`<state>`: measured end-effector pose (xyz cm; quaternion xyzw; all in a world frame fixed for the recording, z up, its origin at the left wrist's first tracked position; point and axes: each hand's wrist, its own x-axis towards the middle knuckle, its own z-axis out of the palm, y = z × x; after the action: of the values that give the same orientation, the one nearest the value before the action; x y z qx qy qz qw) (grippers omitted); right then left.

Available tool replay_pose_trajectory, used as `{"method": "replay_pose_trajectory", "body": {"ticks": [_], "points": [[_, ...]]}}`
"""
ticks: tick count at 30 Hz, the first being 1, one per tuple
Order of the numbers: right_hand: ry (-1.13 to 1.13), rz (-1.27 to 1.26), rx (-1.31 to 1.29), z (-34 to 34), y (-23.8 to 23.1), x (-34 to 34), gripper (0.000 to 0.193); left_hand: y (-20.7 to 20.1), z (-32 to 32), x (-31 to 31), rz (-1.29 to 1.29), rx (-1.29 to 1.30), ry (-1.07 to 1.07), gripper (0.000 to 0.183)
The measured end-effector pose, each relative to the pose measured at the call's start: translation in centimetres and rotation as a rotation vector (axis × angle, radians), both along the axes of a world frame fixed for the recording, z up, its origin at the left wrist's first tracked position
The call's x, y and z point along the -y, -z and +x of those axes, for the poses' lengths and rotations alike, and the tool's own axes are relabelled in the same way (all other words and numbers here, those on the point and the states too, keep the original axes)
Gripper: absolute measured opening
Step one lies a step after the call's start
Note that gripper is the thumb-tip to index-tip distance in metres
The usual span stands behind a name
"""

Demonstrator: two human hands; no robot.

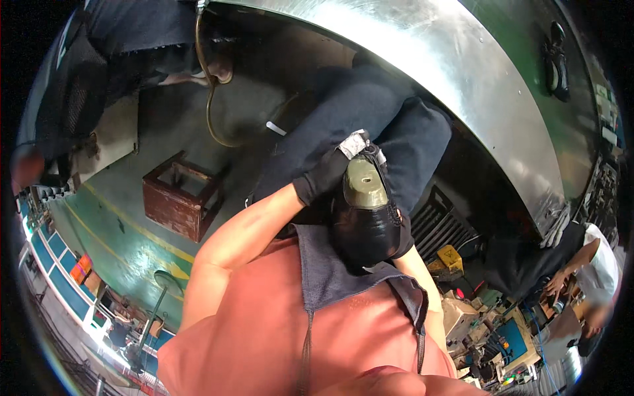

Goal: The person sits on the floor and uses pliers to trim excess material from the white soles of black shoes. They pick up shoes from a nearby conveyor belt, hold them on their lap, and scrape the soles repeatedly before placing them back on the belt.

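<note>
Both hands meet in the middle of the frame, each in a black glove. My left hand (322,175) is curled against the side of the brass piece (363,185), close to the silver-taped end (354,142) above it; I cannot tell whether its fingers clamp or only press. My right hand (367,232), in a glossy glove, is wrapped around the lower end of the brass piece and carries it from below. The brass piece stands nearly upright at frame centre, in front of dark blue cloth (370,109) draped under the big curved steel sheet (462,79) at upper right.

I judge this to be a holding and steadying step: 1 hand bears the piece, the other guides its top. Any next move calls for a firm grip below and a careful look at the taped end, which the cloth partly hides.

Signs and packages are few. 1 small yellow tag (450,256) with a dark mark sits right of centre, beside a black slatted crate (437,221). 1 orange box (80,267) lies at lower left among blue panels. 1 rusty open box frame (178,195) stands at left on the green floor (119,231) with yellow lines. Another person's white sleeve (599,259) shows at far right.
</note>
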<state>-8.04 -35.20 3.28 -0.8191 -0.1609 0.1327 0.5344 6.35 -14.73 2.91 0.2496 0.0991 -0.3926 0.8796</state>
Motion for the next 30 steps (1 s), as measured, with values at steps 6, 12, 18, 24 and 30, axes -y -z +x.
{"method": "replay_pose_trajectory", "body": {"ticks": [6,12,18,24,30], "points": [[0.006,-0.237,0.188,3.8,-8.6,-2.0,0.03,-5.1,2.9,0.6,0.299,0.004,0.247,0.049],[0.622,0.074,-0.616,8.2,-11.5,-3.4,0.049,-3.5,3.5,1.2,1.156,0.63,0.295,0.054],[0.67,0.106,-0.692,9.2,-8.8,-2.3,0.056,-2.8,2.2,0.2,1.245,1.088,0.201,0.041],[0.588,0.238,-0.732,9.6,-7.8,-1.7,0.053,-2.4,-2.3,0.9,1.095,1.022,0.026,0.077],[0.155,-0.31,-0.49,10.0,-8.2,4.1,0.051,-1.2,-3.8,1.9,1.151,0.875,0.027,0.084]]}}
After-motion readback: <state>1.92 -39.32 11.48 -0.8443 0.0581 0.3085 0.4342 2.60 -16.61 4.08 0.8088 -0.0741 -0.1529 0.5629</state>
